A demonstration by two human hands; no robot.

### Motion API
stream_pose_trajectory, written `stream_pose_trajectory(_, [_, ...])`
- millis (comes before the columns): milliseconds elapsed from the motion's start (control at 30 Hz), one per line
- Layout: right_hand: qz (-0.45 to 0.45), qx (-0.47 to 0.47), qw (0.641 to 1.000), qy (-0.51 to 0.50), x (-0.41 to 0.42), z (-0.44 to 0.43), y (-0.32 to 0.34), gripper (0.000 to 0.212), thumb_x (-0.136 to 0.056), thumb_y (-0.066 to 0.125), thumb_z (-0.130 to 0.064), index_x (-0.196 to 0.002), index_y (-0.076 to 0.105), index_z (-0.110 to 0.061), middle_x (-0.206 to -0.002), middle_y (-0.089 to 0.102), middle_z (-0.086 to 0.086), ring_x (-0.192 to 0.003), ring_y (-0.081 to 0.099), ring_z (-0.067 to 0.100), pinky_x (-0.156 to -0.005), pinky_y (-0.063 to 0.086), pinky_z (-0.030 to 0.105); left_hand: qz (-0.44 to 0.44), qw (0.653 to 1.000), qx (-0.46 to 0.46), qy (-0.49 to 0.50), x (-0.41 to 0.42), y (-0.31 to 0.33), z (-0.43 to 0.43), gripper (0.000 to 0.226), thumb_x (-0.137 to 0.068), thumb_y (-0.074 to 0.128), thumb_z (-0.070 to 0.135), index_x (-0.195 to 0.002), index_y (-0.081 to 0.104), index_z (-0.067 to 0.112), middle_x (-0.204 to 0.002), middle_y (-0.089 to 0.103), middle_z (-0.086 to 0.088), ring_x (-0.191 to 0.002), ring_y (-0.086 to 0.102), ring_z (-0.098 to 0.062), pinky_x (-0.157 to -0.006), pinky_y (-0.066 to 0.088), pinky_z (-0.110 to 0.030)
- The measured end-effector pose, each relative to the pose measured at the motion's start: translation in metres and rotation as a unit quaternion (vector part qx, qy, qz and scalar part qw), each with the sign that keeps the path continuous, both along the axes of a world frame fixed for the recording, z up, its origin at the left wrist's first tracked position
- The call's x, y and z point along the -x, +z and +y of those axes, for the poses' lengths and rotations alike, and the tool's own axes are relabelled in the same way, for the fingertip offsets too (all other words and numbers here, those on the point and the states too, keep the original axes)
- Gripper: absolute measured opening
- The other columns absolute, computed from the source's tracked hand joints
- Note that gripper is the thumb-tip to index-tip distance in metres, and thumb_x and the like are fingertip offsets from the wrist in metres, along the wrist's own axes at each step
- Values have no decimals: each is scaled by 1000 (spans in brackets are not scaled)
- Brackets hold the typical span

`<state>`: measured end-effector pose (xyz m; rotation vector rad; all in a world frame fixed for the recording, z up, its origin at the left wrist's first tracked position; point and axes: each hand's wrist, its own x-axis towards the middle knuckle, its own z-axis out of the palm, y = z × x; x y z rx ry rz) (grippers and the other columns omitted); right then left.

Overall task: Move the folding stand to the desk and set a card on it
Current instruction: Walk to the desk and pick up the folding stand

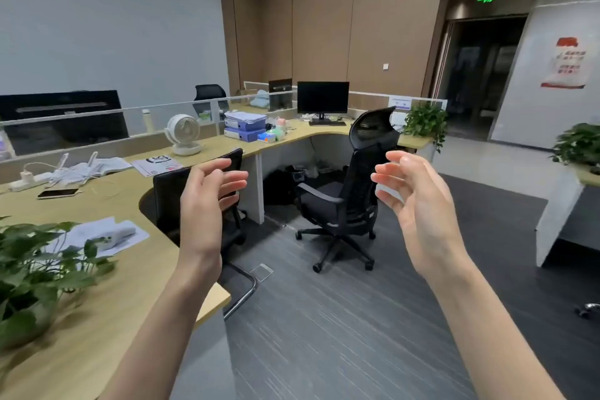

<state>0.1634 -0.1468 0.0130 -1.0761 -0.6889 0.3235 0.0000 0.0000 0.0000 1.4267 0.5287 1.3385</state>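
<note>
Currently both hands empty: left hand (207, 191) and right hand (412, 195) mid-frame, fingers spread. Folding stand, card not identifiable. Locate stand first; worktop (107, 204) at left has bare patches.

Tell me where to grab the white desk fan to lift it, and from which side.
Grip the white desk fan by its round base or the U-shaped bracket on either side of the head, coming from the desk's near edge. It stands upright facing the aisle, and the glass partition closes off its back. Both hands are empty: left hand, right hand.
</note>
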Motion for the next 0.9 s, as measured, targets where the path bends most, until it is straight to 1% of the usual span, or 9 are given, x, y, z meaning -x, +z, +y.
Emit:
stream_pose_trajectory(67, [0, 6, 1000, -1, -25, 22, -3, 20, -95, 43, -22, -96, 62, -21, -87, 65, -3, -89, 64, 13, -76, 47, 25, -6, 1000, 4, 14, -26, -4, 19, 29, -99, 30, 14, -94, 56, 24, -93, 68, -2, -95, 63, -18, -83, 47, -30])
stream_pose_trajectory(133, [0, 22, 1000, -2, -56, 53, -7, 19, -94, 43, -21, -96, 62, -21, -88, 66, -2, -90, 64, 14, -78, 48, 26, -2, 1000, 15, 17, -58, -8, 46, 28, -99, 30, 14, -93, 56, 24, -92, 68, -2, -93, 63, -17, -82, 47, -29])
stream_pose_trajectory(200, [-6, 18, 1000, 0, -92, 92, -8, 19, -94, 43, -21, -94, 62, -21, -88, 66, -1, -91, 64, 14, -79, 48, 26, -4, 1000, 9, 28, -95, -10, 81, 28, -99, 31, 14, -92, 56, 24, -92, 68, -2, -93, 63, -17, -81, 46, -28])
stream_pose_trajectory(433, [4, 3, 1000, 21, -200, 213, 9, 19, -94, 43, -19, -96, 62, -20, -88, 66, -1, -93, 63, 16, -84, 49, 29, -8, 999, 8, 46, -196, 5, 191, 28, -99, 30, 15, -94, 56, 25, -93, 68, -2, -96, 63, -17, -87, 46, -31])
stream_pose_trajectory(533, [12, 1, 999, 31, -245, 263, 8, 19, -94, 44, -20, -96, 62, -21, -88, 66, 0, -94, 64, 16, -88, 51, 31, -11, 998, 17, 54, -236, 9, 239, 27, -99, 31, 15, -94, 56, 24, -92, 68, -2, -96, 63, -18, -88, 46, -33])
stream_pose_trajectory(700, [25, 4, 999, 47, -317, 346, -4, 19, -95, 44, -21, -95, 62, -22, -86, 66, -3, -91, 65, 13, -85, 51, 28, -8, 997, 32, 72, -301, -5, 316, 27, -99, 31, 14, -95, 57, 22, -93, 68, -3, -96, 64, -19, -88, 47, -34])
stream_pose_trajectory(900, [11, 7, 997, 70, -419, 458, -15, 18, -95, 44, -21, -95, 62, -23, -84, 66, -3, -92, 65, 14, -82, 51, 27, -24, 993, 41, 107, -395, -18, 417, 26, -99, 31, 13, -96, 56, 21, -90, 68, -2, -93, 65, -16, -85, 48, -32])
